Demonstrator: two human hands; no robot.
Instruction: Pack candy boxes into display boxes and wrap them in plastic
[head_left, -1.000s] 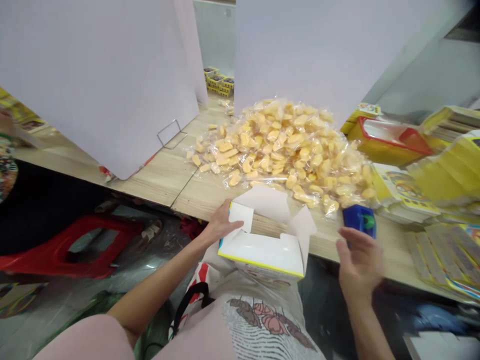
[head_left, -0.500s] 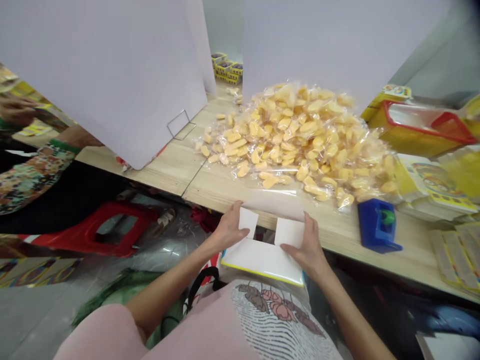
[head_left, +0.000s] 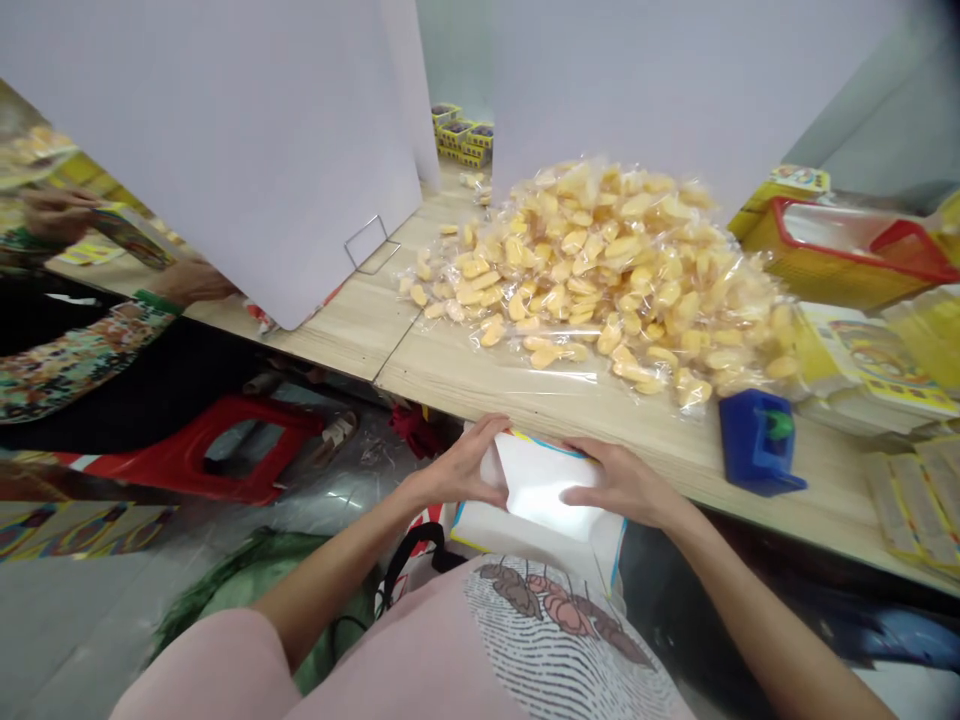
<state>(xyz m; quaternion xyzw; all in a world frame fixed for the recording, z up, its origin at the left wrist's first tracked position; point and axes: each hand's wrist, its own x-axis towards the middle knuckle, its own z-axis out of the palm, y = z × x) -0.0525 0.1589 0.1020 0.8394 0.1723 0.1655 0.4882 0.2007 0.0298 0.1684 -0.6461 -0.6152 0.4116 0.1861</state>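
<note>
A cardboard box, white inside with yellow and blue edges, is between my two hands in front of my body, just below the table's near edge. My left hand pinches its left end, thumb on the white face and fingers behind. At the other end, my right hand grips the right side with the thumb across the white surface. Parts of the far fingers are hidden by the card. Beyond the box, a heap of yellow pieces in clear wrappers lies on the wooden table.
A blue tape dispenser stands right of the heap, near printed yellow boxes and a red-rimmed basket. White panels rise at the back. A co-worker's patterned sleeve is at left, above a red stool.
The far panel and two white end flaps no longer stand up; the box now shows a bright white inner face. My right thumb has moved onto that face. The view has shifted slightly.
</note>
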